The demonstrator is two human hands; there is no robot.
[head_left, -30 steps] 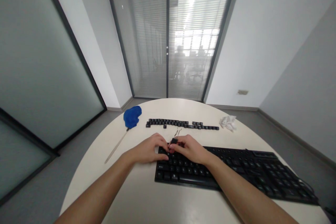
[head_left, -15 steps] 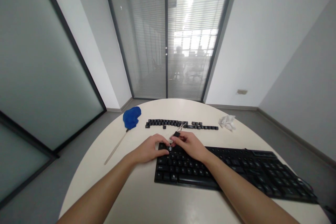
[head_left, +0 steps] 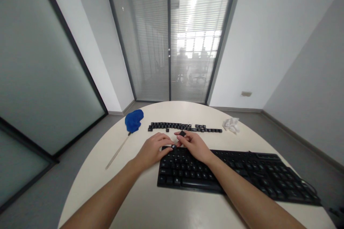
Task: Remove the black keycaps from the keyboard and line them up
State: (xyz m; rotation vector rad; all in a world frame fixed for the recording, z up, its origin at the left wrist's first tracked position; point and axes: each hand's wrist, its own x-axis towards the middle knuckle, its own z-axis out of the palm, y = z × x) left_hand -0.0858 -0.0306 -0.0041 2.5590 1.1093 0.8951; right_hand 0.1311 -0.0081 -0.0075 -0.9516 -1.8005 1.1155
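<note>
Over the upper left corner of the black keyboard (head_left: 201,183), my left hand (head_left: 154,150) pinches a small dark keycap (head_left: 173,147) between thumb and fingertips. Just to its right, my right hand (head_left: 195,146) is closed around a keycap puller (head_left: 182,133) with a black handle. Thin wires of the puller point away from me toward the loose keycaps. Those loose black keycaps (head_left: 169,126) lie in rows behind the keyboard. My right hand and forearm cover part of the keyboard.
A blue cloth (head_left: 134,121) lies at the back left, touching a thin pale stick (head_left: 118,151). Crumpled white tissue (head_left: 231,125) sits at the back right. A cable (head_left: 309,186) curls by the keyboard's right end. The round white table (head_left: 129,200) ends before glass doors.
My left fingertips have risen slightly with the keycap, away from the keyboard's keys. My right hand has shifted a little up and away with the keycap puller, whose wires swing farther right.
</note>
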